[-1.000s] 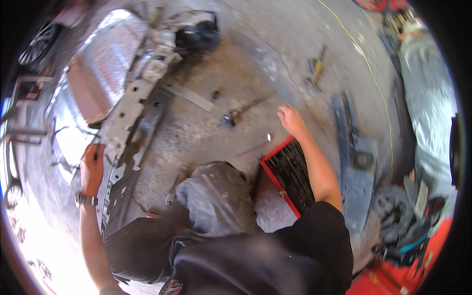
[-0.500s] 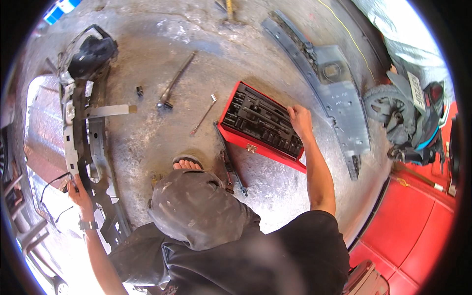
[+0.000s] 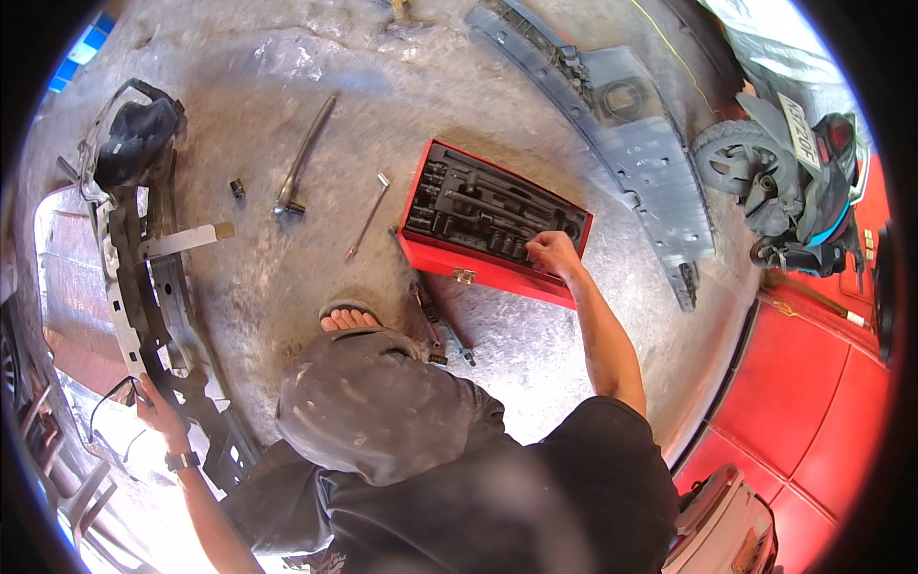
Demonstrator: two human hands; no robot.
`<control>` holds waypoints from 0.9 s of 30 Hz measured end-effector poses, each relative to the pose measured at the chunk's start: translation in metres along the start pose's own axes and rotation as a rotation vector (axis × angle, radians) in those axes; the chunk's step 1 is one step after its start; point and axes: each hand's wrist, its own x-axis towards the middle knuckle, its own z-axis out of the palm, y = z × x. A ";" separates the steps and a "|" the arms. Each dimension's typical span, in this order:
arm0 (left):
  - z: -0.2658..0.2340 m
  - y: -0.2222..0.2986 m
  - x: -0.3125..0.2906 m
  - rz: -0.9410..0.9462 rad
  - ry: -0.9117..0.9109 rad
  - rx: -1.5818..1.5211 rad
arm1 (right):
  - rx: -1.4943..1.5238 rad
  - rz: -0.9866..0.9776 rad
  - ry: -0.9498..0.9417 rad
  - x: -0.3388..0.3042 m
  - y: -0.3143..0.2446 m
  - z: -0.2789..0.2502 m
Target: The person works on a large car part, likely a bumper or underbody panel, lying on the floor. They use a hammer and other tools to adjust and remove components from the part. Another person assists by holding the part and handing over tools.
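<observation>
A red metal case [image 3: 478,272] lies open on the floor in front of me, its black tray [image 3: 459,225] holding sockets and bars. Over the tray's near right part, the fingers of my right hand [image 3: 556,254] are pinched together among the sockets; whatever they grip is hidden. Off to the left, my left hand [image 3: 161,413] is closed beside the long metal car-body frame [image 3: 129,330]. From it sticks out a thin black loop [image 3: 96,407] that looks like glasses, partly lost against the bright background.
Left of the case lie a long ratchet handle [image 3: 308,153], a loose black socket [image 3: 237,188] and a thin extension bar [image 3: 368,216]. More tools [image 3: 444,311] lie near my foot. Beyond stretches a grey panel [image 3: 631,153]; a motorbike [image 3: 784,182] stands at right.
My right hand has moved from the case's right end to the near row of sockets. The left hand stays by the frame. The whole view has shifted slightly.
</observation>
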 end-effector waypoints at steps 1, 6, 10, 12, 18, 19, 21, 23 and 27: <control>-0.004 -0.002 0.001 -0.062 -0.031 0.037 | 0.025 0.017 -0.043 0.001 -0.012 0.010; -0.002 0.025 -0.006 -0.032 -0.065 -0.058 | -0.094 0.035 -0.122 0.008 -0.053 0.051; -0.003 0.026 -0.006 0.027 -0.064 -0.052 | -0.122 -0.146 -0.183 0.015 -0.072 0.072; -0.004 0.033 -0.008 0.054 -0.054 -0.064 | 0.001 -0.061 -0.239 0.015 -0.089 0.085; -0.001 0.054 -0.012 0.080 -0.018 -0.095 | 0.342 0.254 -0.316 0.019 -0.119 0.110; 0.000 0.058 -0.014 0.105 0.005 -0.107 | 0.356 0.277 -0.295 0.020 -0.120 0.114; -0.003 0.054 -0.013 0.057 -0.027 -0.128 | 0.383 0.322 -0.249 0.019 -0.121 0.121; 0.000 0.058 -0.013 0.078 -0.012 -0.150 | 0.444 0.301 -0.205 0.025 -0.108 0.120; -0.003 0.060 -0.015 0.080 -0.036 -0.139 | 0.338 0.195 -0.203 -0.001 -0.132 0.100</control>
